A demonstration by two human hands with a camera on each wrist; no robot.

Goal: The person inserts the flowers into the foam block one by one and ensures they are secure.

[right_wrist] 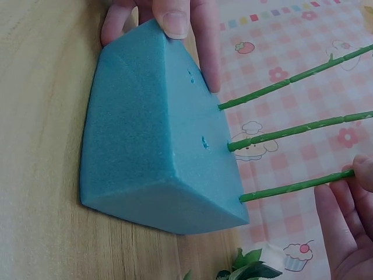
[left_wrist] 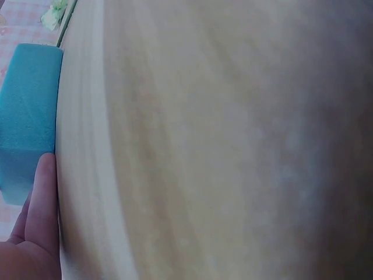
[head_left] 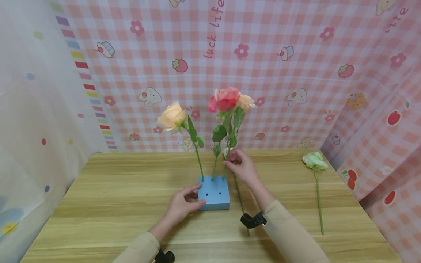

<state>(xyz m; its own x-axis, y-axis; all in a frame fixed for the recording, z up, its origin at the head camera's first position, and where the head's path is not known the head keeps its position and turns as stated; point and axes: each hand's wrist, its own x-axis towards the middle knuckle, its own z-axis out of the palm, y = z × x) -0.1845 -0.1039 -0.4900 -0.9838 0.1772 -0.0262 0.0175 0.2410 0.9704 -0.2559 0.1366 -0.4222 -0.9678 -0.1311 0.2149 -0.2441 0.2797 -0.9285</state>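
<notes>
A light-blue foam block [head_left: 214, 200] stands on the table with three artificial roses upright in its far row of holes. My left hand [head_left: 182, 204] grips the block's left side, its thumb near the front corner. My right hand [head_left: 242, 168] pinches the lower stem of the right-hand rose; in the right wrist view that green stem [right_wrist: 297, 186] enters the block. The right rose [head_left: 246, 102] is peach, partly behind the pink rose [head_left: 227, 99] in the middle. Another peach rose [head_left: 173, 116] leans left. Two small holes [right_wrist: 205, 142] show in the block's nearer row.
A white flower [head_left: 240, 197] lies beside the block, partly hidden by my right hand and wrist. Further right on the wooden table [head_left: 131, 182] lies a pale green-white flower [head_left: 315, 161] with a long stem. Checked cloth [head_left: 197, 36] hangs behind the table.
</notes>
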